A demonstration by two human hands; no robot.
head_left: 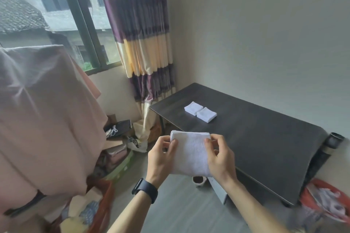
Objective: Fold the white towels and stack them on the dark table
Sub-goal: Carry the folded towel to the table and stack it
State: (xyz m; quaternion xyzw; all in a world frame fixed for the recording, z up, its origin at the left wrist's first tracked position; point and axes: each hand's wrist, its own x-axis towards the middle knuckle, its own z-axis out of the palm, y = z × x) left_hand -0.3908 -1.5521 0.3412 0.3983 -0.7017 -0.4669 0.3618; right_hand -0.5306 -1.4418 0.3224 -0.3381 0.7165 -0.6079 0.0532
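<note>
My left hand (161, 159) and right hand (221, 161) hold a part-folded white towel (191, 154) in the air, fingers clamped on its two sides, short of the dark table (265, 138). On the table a folded towel (193, 108) and a second folded towel (206, 114) lie touching, unstacked. I judge that this fold and the stacking remain.

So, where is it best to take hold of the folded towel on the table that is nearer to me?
Take the nearer folded towel by its near-right edge, coming from your side. That edge is free; the other folded towel lies close along its far-left side. It lies flat, so thumb on top, fingers under.
</note>
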